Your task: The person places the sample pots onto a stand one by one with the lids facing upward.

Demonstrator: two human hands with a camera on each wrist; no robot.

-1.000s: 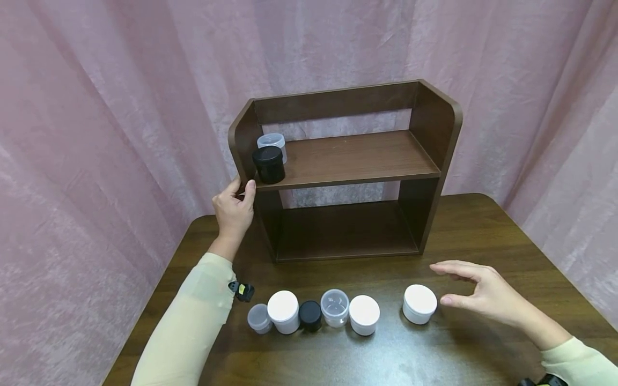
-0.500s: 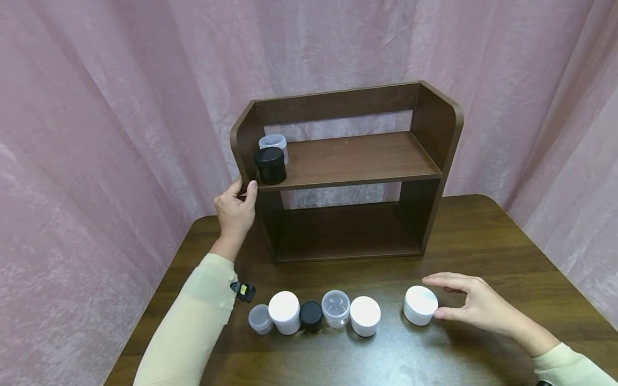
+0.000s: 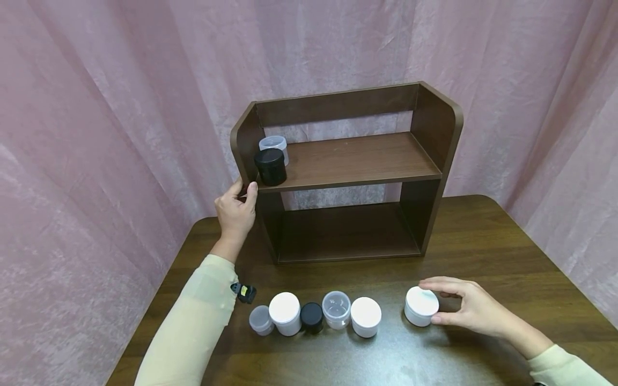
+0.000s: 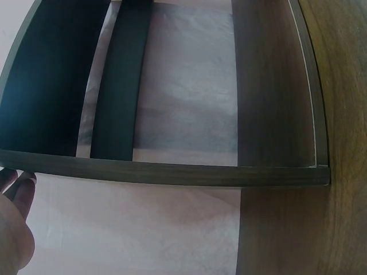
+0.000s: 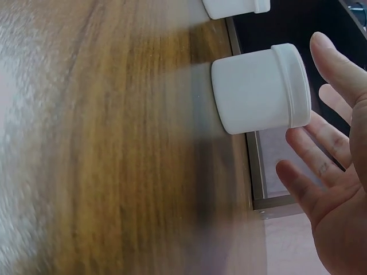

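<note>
**White jar at the right hand, shelf steadied by the left**

The white jar (image 3: 421,305) stands upright on the wooden table (image 3: 483,241), lid up, its axis vertical, on the right of the scene and apart from the row of jars to its left. In the right-wrist view the same white jar (image 5: 261,89) is seen from the side; its base meets the table and its lid end faces the palm. Whether the fingertips actually press its wall cannot be told: from the head view thumb and forefinger of the right hand (image 3: 475,311) are seen at its far and right sides, loosely spread around it, while the wrist view shows relaxed, parted fingers (image 5: 330,140) just beside the lid. The jar's right side is hidden behind that hand.

The row comprises a small clear jar (image 3: 260,320), a white jar with lid (image 3: 285,313), a black jar (image 3: 312,317), a clear jar (image 3: 336,309) and another white one (image 3: 365,316).

The left hand (image 3: 235,214) is curled on the left front edge of the dark wooden shelf unit (image 3: 347,161), gripping it; in the left-wrist view only a cut-off edge of that hand (image 4: 14,223) is shown. On the upper shelf, far left, a black jar on the shelf (image 3: 270,166) partly hides a clear one behind it (image 3: 273,145).
</note>
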